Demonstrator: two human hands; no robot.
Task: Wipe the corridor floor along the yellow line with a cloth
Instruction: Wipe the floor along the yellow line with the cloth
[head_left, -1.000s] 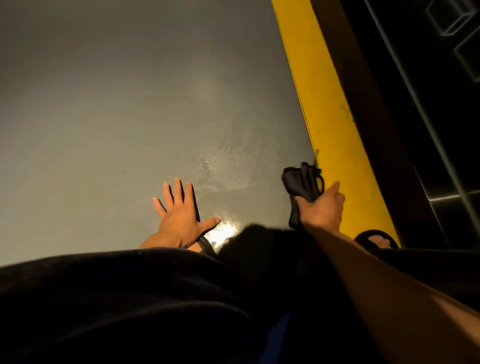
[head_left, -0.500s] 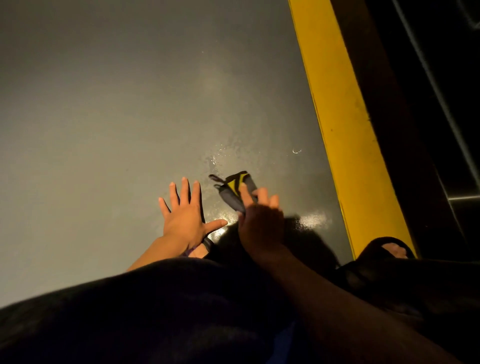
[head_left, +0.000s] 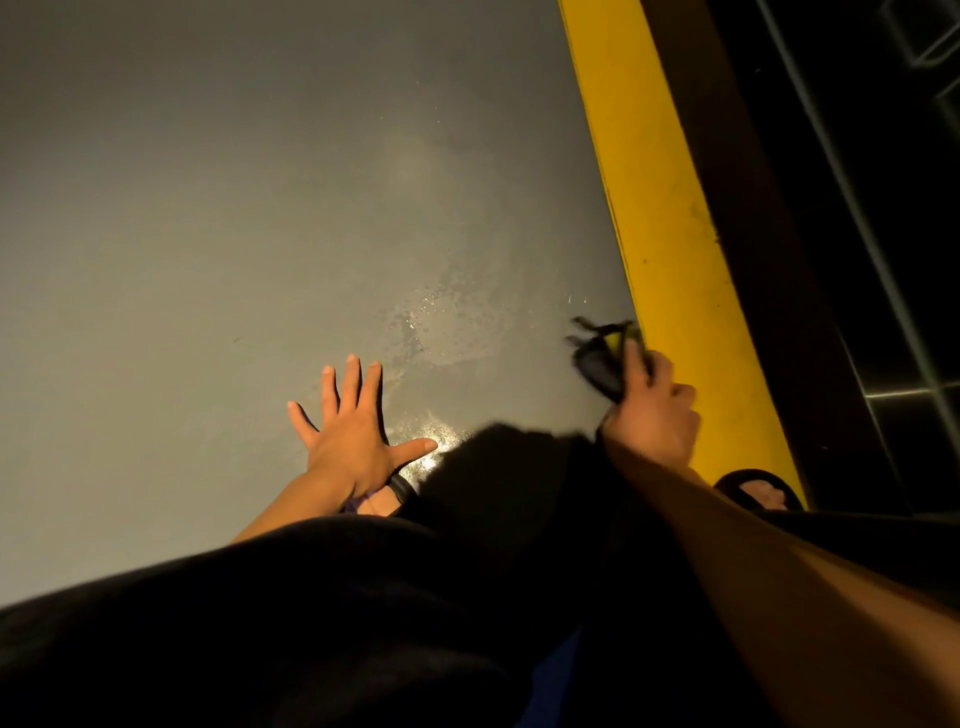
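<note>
My right hand (head_left: 652, 415) grips a dark cloth (head_left: 597, 361) with a yellow patch and holds it on the grey floor (head_left: 260, 234), right at the inner edge of the yellow line (head_left: 660, 218). The cloth is blurred with motion. My left hand (head_left: 350, 434) rests flat on the floor with its fingers spread, to the left of a wet, shiny patch (head_left: 441, 332). My dark clothing fills the bottom of the view.
A dark strip (head_left: 753, 208) and a black metal-framed wall (head_left: 883, 234) run along the right of the yellow line. My foot in a black sandal (head_left: 756, 488) sits on the line at the lower right. Another sandalled foot (head_left: 384, 496) shows beside my left wrist.
My right hand has swept the cloth from the middle of the floor rightwards to the yellow line's edge. My left hand has stayed planted on the floor.
</note>
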